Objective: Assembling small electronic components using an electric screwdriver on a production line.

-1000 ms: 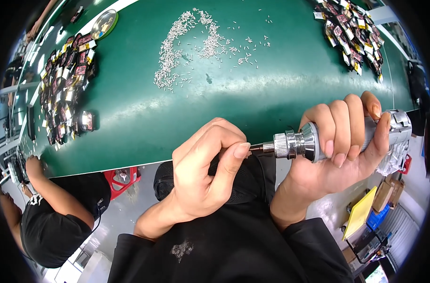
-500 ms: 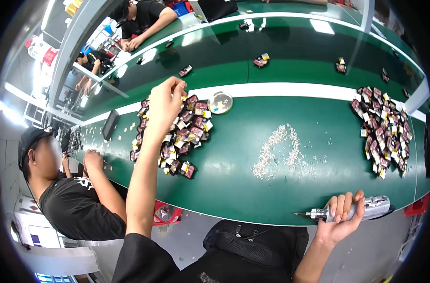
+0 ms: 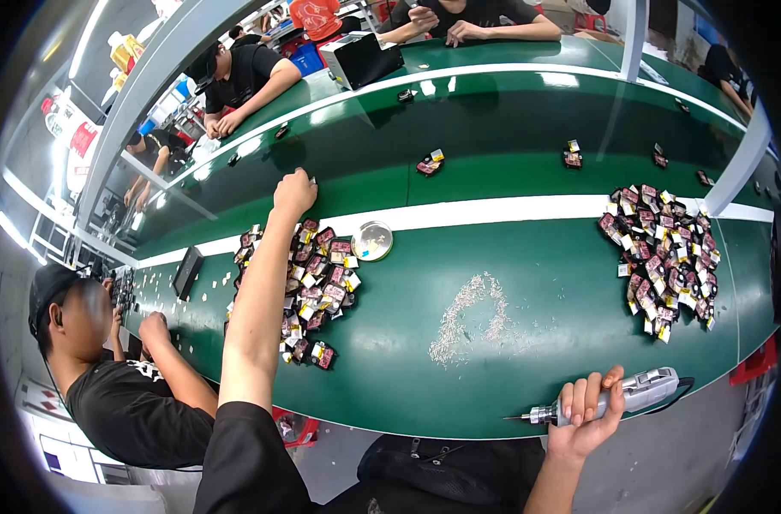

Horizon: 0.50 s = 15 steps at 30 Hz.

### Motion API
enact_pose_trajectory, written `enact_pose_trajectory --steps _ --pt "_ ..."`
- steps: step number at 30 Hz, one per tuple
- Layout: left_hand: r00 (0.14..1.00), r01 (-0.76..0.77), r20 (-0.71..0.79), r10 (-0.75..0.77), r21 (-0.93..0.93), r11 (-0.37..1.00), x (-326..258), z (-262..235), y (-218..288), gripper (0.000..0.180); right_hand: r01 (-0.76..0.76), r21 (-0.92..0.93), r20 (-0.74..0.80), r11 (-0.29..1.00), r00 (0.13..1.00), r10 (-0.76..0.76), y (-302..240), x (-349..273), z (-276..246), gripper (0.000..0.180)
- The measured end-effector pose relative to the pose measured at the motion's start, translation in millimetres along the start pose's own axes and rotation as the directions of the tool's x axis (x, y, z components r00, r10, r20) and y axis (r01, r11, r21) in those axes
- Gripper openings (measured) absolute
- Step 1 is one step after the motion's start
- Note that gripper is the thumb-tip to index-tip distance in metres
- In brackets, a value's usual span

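My left hand [image 3: 295, 194] reaches out over the dark green belt beyond the white rail. Its fingers are curled closed and hide what is under them; only a tiny pale bit shows at the fingertips. Below that arm lies a heap of small black devices [image 3: 322, 283] with reddish and yellow-white labels. In my right hand [image 3: 589, 411], at the near table edge, is a grey electric screwdriver [image 3: 650, 389], its thin bit pointing left. Ahead of it, many tiny silvery screws [image 3: 472, 319] are scattered on the green table. A round clear dish [image 3: 372, 241] with small pieces stands beside the heap.
A second heap of black devices [image 3: 664, 257] lies at the right. Single devices [image 3: 430, 163] are spaced along the belt. A black box [image 3: 187, 272] stands at the left, near a seated co-worker [image 3: 125, 385]. A metal post [image 3: 742, 163] rises at the right.
My left hand has moved from above the heap out over the belt and now covers the spot where a device lay. The view has shifted; the screwdriver stays in my right hand.
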<state>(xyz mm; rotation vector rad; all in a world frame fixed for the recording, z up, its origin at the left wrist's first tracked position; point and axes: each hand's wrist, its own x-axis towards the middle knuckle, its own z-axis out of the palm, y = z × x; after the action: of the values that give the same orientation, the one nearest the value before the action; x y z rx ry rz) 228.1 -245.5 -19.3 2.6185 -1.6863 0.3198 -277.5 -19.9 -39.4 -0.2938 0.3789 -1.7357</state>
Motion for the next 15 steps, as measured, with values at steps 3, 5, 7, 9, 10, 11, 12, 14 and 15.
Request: enact_pose_trajectory --steps 3,5,7,9,10,11,12,14,15 --pt "0.997 -0.065 -0.037 0.065 0.010 0.998 -2 2 -10 0.027 -0.009 0.006 0.008 1.000 1.000 0.009 -4 -1 -1 0.014" --pt "0.992 -0.114 -0.044 0.115 0.016 0.993 -7 1 -9 0.023 -0.026 0.007 0.015 1.000 1.000 0.026 -6 -3 0 0.015" --pt "0.978 -0.159 -0.158 0.138 -0.128 0.979 -17 -5 -1 0.023 -0.030 0.004 0.024 1.000 0.999 0.030 -9 -3 -1 0.014" --pt "0.940 -0.283 -0.250 0.233 -0.188 0.940 -37 -18 20 0.027 -0.030 -0.008 0.019 1.000 0.999 0.031 -10 -3 -1 0.014" --pt "0.889 -0.426 -0.297 0.348 -0.261 0.867 -57 -35 45 0.028 -0.035 -0.001 0.027 0.999 0.999 0.035 -11 -3 -1 0.014" --pt "0.824 -0.554 -0.349 0.446 -0.330 0.765 -79 -53 69 0.030 -0.041 0.003 0.032 0.999 0.999 0.041 -11 -4 -1 0.014" --pt "0.793 -0.602 -0.366 0.486 -0.352 0.717 -104 -66 87 0.030 -0.055 0.011 0.050 0.998 0.997 0.054 -11 -4 -2 0.014" --pt "0.689 -0.725 -0.403 0.603 -0.381 0.574 -159 -87 121 0.032 -0.061 0.023 0.057 0.998 0.997 0.059 -9 -3 -6 0.014" --pt "0.609 -0.791 -0.424 0.671 -0.389 0.472 -187 -94 136 0.034 -0.068 0.020 0.049 0.998 0.997 0.066 -8 -3 -5 0.014"
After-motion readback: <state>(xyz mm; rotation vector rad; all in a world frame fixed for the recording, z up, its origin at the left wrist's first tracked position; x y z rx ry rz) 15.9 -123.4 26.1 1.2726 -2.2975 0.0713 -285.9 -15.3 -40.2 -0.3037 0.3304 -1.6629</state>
